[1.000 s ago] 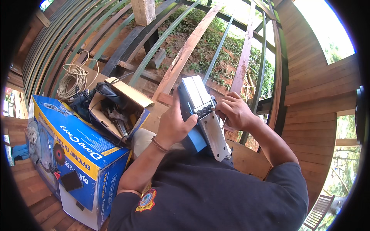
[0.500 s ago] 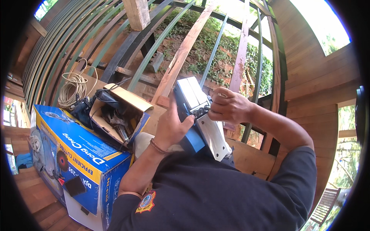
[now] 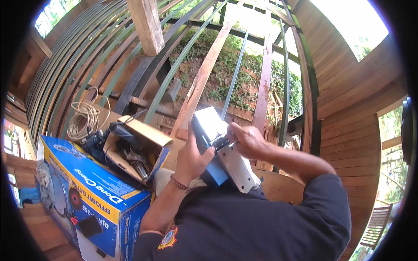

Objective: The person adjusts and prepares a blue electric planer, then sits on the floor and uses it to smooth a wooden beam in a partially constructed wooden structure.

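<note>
An electric hand planer [image 3: 236, 169] rests on my lap with its shiny metal sole upward and its blue body to the left. My left hand [image 3: 190, 160] grips the blue side, its thumb lying at the dark cutter gap between the two sole plates. Over the right end of that gap, my right hand [image 3: 247, 141] has its fingers pinched together. Whatever those fingers hold, if anything, is hidden behind them.
At the left stands a large blue and yellow cardboard box [image 3: 98, 174]. On it lies a smaller open box [image 3: 152, 135] with tools and dark cables. Behind it sits a coil of pale cable [image 3: 82, 122]. Ahead are spaced floor joists [image 3: 204, 71] with ground below, and a wooden post [image 3: 147, 28].
My right hand has turned and come lower at the cutter gap, its fingers now pointing to the left. The left hand keeps its grip. The whole view has shifted slightly.
</note>
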A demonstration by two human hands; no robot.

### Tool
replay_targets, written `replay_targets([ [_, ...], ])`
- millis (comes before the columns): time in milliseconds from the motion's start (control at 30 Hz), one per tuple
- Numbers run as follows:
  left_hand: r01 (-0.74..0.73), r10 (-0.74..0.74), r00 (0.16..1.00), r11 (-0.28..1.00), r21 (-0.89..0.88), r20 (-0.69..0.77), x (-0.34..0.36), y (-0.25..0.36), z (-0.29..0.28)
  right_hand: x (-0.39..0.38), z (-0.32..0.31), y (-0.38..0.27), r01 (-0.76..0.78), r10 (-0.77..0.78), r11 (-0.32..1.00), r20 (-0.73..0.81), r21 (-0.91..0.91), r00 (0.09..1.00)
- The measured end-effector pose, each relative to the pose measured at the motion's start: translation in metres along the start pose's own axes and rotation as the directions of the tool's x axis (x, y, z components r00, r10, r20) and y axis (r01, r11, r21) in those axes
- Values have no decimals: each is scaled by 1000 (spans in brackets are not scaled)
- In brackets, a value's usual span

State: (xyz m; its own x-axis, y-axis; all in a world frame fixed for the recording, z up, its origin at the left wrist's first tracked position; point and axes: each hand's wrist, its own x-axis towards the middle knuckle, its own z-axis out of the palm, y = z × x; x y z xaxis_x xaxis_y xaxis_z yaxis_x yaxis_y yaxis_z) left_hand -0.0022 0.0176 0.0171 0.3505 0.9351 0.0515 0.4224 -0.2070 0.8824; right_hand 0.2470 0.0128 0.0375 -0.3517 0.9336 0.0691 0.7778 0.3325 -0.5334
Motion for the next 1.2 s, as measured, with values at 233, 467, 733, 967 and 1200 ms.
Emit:
replay_targets([
  [233,63,-57,997,991,-121,56,-1,3,-2,-8,-2,-7,-175,153,937,97,301,984],
  [467,16,-15,1000,997,-72,15,-3,6,-2,-21,2,-5,49,-55,950,12,307,998],
  [733,65,-63,998,982,-177,17,1,-6,4,-21,19,-31,-254,336,852,-107,458,936],
  [967,0,33,994,953,-302,104,3,-12,14,-41,15,-28,-176,294,847,-165,502,942],
  [1200,34,19,992,914,-405,126,6,-7,14,-48,23,-20,-152,235,932,-231,328,944],
])
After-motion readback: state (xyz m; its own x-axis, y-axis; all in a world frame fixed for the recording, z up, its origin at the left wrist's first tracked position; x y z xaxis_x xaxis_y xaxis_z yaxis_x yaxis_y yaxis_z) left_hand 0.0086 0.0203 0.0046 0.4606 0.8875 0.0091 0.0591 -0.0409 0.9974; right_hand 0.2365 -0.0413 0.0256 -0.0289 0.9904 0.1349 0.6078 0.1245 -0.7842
